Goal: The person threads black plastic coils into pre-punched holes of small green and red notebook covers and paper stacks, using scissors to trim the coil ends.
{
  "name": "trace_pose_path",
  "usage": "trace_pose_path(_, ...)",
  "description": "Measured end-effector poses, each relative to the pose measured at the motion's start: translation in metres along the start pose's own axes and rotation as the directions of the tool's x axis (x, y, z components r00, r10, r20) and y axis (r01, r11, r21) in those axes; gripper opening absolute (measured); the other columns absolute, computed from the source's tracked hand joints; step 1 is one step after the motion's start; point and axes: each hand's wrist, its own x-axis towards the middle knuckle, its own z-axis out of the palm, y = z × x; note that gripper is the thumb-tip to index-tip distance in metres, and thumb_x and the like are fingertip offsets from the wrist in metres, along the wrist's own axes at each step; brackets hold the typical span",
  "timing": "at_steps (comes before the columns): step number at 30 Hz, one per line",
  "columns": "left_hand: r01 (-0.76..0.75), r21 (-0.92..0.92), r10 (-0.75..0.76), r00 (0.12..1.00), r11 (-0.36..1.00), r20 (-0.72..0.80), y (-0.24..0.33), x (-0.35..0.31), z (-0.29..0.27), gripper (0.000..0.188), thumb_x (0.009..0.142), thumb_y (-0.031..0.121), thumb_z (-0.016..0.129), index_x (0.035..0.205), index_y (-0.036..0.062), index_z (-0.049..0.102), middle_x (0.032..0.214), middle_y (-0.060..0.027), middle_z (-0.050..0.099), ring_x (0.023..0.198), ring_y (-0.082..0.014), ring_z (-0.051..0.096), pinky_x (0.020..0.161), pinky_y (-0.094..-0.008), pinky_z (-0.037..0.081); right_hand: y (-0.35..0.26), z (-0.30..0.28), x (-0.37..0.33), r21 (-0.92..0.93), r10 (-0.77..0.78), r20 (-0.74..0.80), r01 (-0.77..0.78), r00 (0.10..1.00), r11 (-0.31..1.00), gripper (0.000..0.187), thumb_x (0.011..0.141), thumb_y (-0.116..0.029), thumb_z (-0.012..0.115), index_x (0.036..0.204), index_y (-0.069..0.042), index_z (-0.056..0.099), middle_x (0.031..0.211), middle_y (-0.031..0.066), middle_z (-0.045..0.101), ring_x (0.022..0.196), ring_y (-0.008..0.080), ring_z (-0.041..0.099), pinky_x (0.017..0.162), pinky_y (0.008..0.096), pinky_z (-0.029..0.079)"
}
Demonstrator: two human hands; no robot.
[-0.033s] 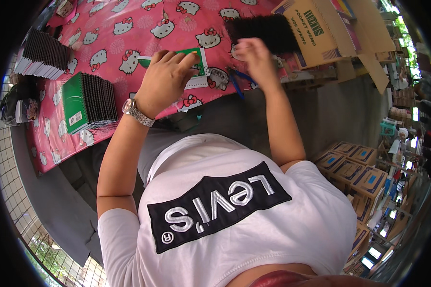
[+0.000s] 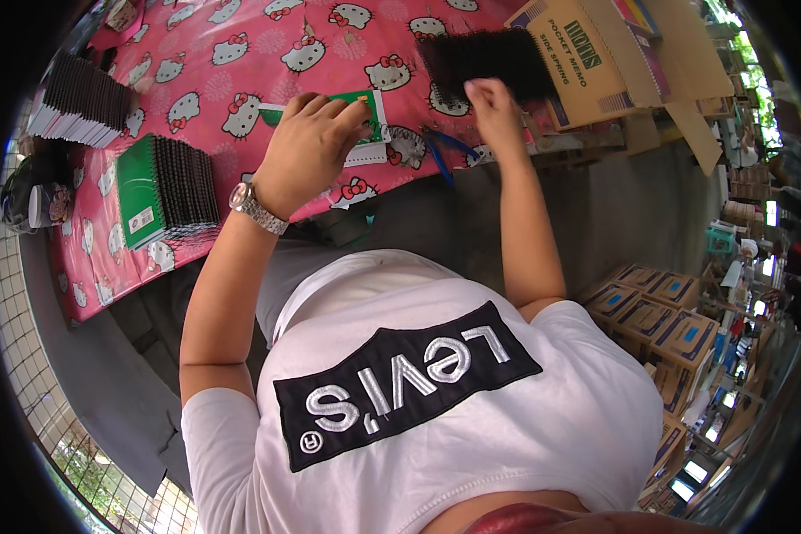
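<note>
My left hand (image 2: pixel 316 133), with a metal watch on the wrist, curls its fingers over a small green notebook (image 2: pixel 374 105) and grips it. White pages (image 2: pixel 365 157) with a row of holes show at the notebook's near edge. To the right, my right hand (image 2: pixel 498 116) has its fingers drawn together at the near edge of a pile of black binding coils (image 2: pixel 485 58). Anything thin between those fingertips is too small to make out. Blue-handled pliers (image 2: pixel 443 156) lie between my hands, close to the table's front edge.
Green spiral notebooks (image 2: pixel 165 191) stand stacked at the left, with another notebook stack (image 2: pixel 80 98) behind. A mug (image 2: pixel 49 206) is at the far left. An open cardboard box (image 2: pixel 587 58) sits at the right on the pink patterned tablecloth (image 2: pixel 240 160). Cartons (image 2: pixel 654 311) are piled beyond my right arm.
My right hand has moved a little right, and its blurred fingers have drawn together beside the black coils. My left hand stays on the notebook.
</note>
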Motion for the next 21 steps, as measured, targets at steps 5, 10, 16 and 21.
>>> trace_pose_path(5, 0.093, 0.192, -0.048, 0.972, 0.977, -0.231, 0.003, -0.003, 0.010, 0.025, 0.089, 0.029, 0.069, 0.109, 0.0154, 0.062, 0.111, -0.0047, 0.062, 0.115, -0.0287, 0.054, 0.107, -0.0631, 0.031, 0.118, -0.016, -0.009, -0.553, 0.094, 0.096, -0.025, 0.991, 0.833, 0.057, 0.072, -0.042, 0.084, 0.108, -0.004, 0.062, 0.141, 0.0315, 0.046, 0.136, 0.0448, 0.042, 0.109, 0.0474, 0.039)
trace_pose_path(10, 0.197, 0.104, -0.176, 0.968, 0.975, -0.178, -0.005, -0.011, 0.009, 0.031, 0.083, 0.030, 0.075, 0.107, 0.0148, 0.063, 0.109, -0.0037, 0.059, 0.112, -0.0310, 0.051, 0.093, -0.0481, 0.039, -0.034, -0.019, 0.013, 0.652, -0.333, 0.384, 0.003, 0.861, 0.759, 0.056, 0.081, -0.037, 0.063, 0.118, 0.005, 0.068, 0.128, 0.0237, 0.064, 0.119, 0.0289, 0.060, 0.106, 0.0365, 0.042)
trace_pose_path(16, 0.138, -0.002, -0.136, 0.974, 0.990, -0.183, -0.007, -0.004, 0.008, 0.031, 0.078, 0.034, 0.078, 0.101, 0.0153, 0.067, 0.102, -0.0034, 0.059, 0.100, -0.0269, 0.053, 0.086, -0.0441, 0.042, -0.082, -0.003, 0.031, 0.340, -0.391, 0.629, 0.215, 0.672, 0.916, 0.059, 0.079, -0.042, 0.060, 0.115, 0.004, 0.068, 0.124, 0.0170, 0.064, 0.120, 0.0235, 0.056, 0.108, 0.0362, 0.039)
trace_pose_path(21, 0.159, -0.003, -0.157, 0.968, 0.987, -0.196, -0.004, -0.003, 0.010, 0.032, 0.077, 0.033, 0.078, 0.101, 0.0153, 0.067, 0.102, -0.0032, 0.059, 0.102, -0.0276, 0.053, 0.088, -0.0447, 0.042, -0.085, 0.012, 0.021, 0.418, -0.304, 0.749, -0.064, 0.588, 0.906, 0.051, 0.084, -0.041, 0.053, 0.114, -0.001, 0.066, 0.123, 0.0122, 0.057, 0.102, 0.0173, 0.056, 0.088, 0.0301, 0.045)
